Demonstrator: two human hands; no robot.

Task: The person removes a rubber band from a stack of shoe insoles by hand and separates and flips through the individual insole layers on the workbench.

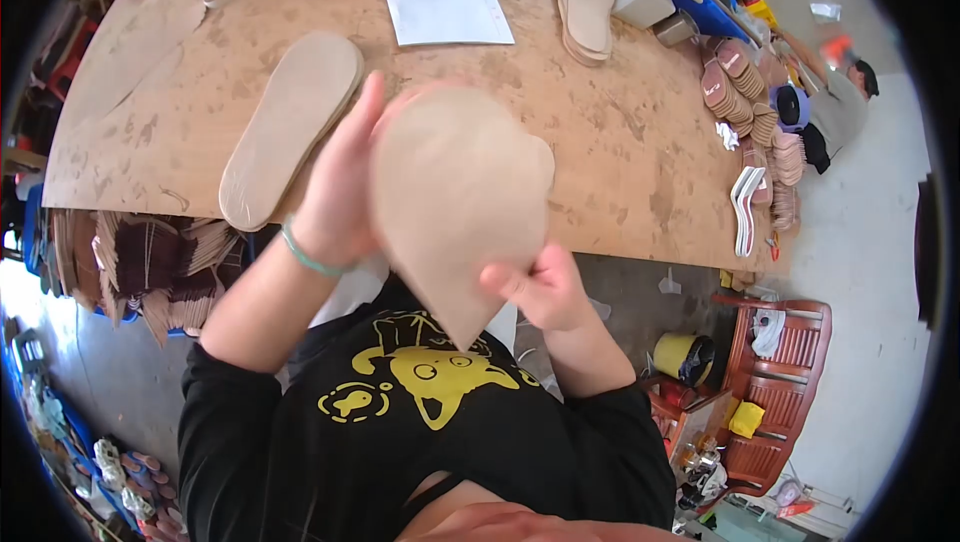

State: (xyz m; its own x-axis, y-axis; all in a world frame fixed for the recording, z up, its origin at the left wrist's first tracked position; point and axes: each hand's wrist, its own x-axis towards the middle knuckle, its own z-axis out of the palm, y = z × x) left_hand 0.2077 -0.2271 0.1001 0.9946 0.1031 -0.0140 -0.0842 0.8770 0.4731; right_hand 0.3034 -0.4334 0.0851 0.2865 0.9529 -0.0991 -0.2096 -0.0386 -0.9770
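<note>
A beige, teardrop-shaped piece [460, 192] is held up in front of my chest, its pointed end down. My left hand [345, 177], with a green band at the wrist, grips its left edge. The thumb and fingers of my right hand [545, 287] pinch its lower right edge. Another beige rounded edge [541, 162] shows behind the piece on the right; whether it is a separate layer is hidden. On the table to the left lies a beige sole-shaped stack [290, 127], its lower end at the table's edge.
The wooden table [640, 162] bears a white paper [450, 16], more beige soles [585, 14] and stacked insoles [735, 82] at the right. Bundled brown pieces [160, 262] sit below its left edge. A wooden bench [775, 392] and a person [840, 107] are at the right.
</note>
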